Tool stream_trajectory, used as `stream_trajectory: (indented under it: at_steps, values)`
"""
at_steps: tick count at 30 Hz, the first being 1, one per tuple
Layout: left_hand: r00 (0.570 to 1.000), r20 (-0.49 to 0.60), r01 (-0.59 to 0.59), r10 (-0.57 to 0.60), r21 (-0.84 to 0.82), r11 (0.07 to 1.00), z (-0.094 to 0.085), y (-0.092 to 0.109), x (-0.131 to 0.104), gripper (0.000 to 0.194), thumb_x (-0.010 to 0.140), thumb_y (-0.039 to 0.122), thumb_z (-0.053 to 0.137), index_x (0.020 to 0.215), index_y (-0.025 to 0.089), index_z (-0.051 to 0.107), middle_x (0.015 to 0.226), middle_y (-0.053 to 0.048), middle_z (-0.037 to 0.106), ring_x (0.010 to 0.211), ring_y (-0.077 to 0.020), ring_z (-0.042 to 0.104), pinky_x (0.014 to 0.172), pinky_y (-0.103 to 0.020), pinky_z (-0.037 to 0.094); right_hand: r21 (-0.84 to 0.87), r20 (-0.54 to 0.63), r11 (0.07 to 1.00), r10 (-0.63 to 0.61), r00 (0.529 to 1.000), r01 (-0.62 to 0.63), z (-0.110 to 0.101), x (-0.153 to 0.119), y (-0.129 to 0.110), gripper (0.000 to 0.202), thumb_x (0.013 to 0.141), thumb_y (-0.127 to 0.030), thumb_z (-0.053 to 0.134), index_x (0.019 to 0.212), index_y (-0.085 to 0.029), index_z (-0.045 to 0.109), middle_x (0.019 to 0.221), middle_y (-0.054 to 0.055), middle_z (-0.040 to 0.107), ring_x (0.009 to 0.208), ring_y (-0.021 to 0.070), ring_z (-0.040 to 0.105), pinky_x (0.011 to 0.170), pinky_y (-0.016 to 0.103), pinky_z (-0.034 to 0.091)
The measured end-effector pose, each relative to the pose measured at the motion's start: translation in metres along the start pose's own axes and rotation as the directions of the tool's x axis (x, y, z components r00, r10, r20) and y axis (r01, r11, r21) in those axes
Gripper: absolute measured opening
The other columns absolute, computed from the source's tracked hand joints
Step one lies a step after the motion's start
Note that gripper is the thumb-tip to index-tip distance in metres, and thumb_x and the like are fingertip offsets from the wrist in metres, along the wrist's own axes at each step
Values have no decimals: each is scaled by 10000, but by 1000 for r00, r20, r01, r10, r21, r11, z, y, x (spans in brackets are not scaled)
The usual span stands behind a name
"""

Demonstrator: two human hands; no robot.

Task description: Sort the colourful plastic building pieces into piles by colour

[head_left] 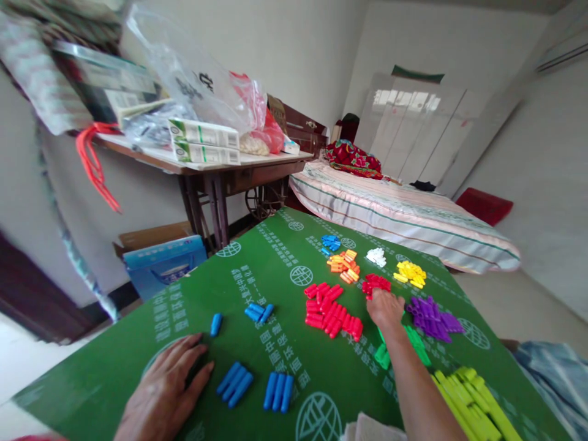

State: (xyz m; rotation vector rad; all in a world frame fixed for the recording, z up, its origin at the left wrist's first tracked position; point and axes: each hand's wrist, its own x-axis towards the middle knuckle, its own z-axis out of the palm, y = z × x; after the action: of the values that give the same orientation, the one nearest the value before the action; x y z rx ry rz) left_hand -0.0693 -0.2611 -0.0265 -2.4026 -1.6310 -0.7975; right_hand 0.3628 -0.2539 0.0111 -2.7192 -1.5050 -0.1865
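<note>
My left hand (168, 386) lies palm down on the green board, open, its fingers stretched out beside a single short blue cylinder (216, 324). Near it are three small groups: blue cylinders (260, 313), more blue cylinders (234, 384) and three blue cylinders in a row (278, 392). My right hand (386, 307) reaches across to a small heap of dark red pieces (375, 283). Its fingertips point down at that heap and are hidden, so I cannot see a hold. Under that wrist, green pieces (416, 346) are partly covered. Left of it spreads a larger pile of red cylinders (333, 311).
Orange pieces (344, 265), blue pieces (331, 243), white pieces (376, 256), yellow pieces (410, 274), purple pieces (434, 318) and long lime-green pieces (475, 407) lie in heaps. A cluttered side table (206, 165) and a bed (404, 208) stand behind the green board (229, 269).
</note>
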Motion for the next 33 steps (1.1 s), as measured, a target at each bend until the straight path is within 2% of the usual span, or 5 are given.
stream_trajectory:
  at_steps: [9, 15, 20, 24, 33]
  values:
    - [998, -19, -51, 51, 37, 998, 5, -4, -1, 409, 758, 536, 463, 892, 223, 690, 1095, -78, 681, 1047, -269, 608, 894, -395, 522, -8, -1, 993, -118, 993, 118, -4, 6, -3, 237, 843, -189, 466, 983, -182, 657, 989, 101, 676, 990, 249, 587, 910, 423, 272]
    - [996, -40, -78, 80, 51, 996, 5, -3, -1, 445, 779, 537, 430, 890, 198, 696, 1077, -103, 682, 1034, -274, 610, 884, -390, 525, 62, 2, 986, -155, 988, 155, -3, 3, -8, 235, 815, -107, 464, 883, -191, 672, 872, 95, 702, 920, 218, 618, 907, 386, 275]
    - [997, -39, -65, 67, 36, 997, 7, -3, -1, 445, 783, 551, 418, 870, 208, 690, 1081, -94, 680, 1036, -268, 606, 890, -389, 517, 234, -2, 934, -278, 961, 271, -5, -13, -21, 141, 831, -268, 541, 830, -244, 680, 761, 13, 709, 782, 159, 638, 749, 261, 373]
    - [997, -38, -70, 72, 37, 997, 9, -3, -2, 440, 787, 540, 420, 884, 202, 685, 1092, -98, 674, 1056, -265, 595, 898, -391, 512, 373, -41, 855, -372, 927, 360, -2, -21, -29, 103, 768, -217, 597, 790, -262, 687, 787, -37, 707, 745, 118, 632, 681, 193, 397]
    - [998, -14, -63, 63, -2, 998, 11, -3, -5, 386, 784, 503, 479, 924, 199, 671, 1123, -100, 652, 1071, -262, 580, 904, -387, 502, 517, -191, 823, -156, 969, 234, 12, -41, -8, 233, 820, -227, 447, 855, -232, 677, 821, 27, 719, 752, 166, 651, 670, 236, 448]
